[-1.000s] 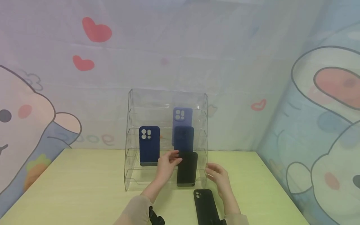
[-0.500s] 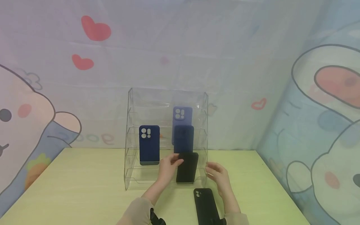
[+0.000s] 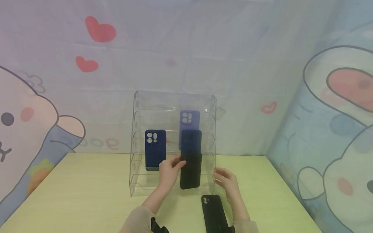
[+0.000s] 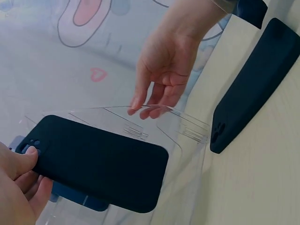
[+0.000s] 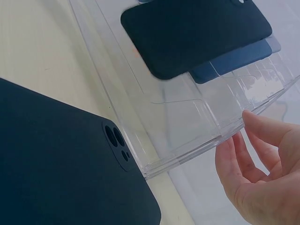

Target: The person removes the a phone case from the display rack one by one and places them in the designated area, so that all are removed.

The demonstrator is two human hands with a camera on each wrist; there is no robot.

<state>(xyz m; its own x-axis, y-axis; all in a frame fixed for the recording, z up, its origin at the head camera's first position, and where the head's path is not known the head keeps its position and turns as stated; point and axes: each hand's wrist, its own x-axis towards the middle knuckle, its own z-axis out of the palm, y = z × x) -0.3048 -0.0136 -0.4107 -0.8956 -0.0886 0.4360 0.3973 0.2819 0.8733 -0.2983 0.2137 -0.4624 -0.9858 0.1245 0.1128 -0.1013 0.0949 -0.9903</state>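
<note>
Standing on a pale yellow-green tabletop before cartoon-printed fabric walls, a clear acrylic tiered rack holds phone cases. The left hand pinches a matte black phone case at the rack's lower tiers; the right hand hovers relaxed, fingers loose, beside the rack's right wall. A second black case is cut off below.

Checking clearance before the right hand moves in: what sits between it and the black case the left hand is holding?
Only the clear rack's side wall; the head view shows the right hand at it, the black case inside.
</note>
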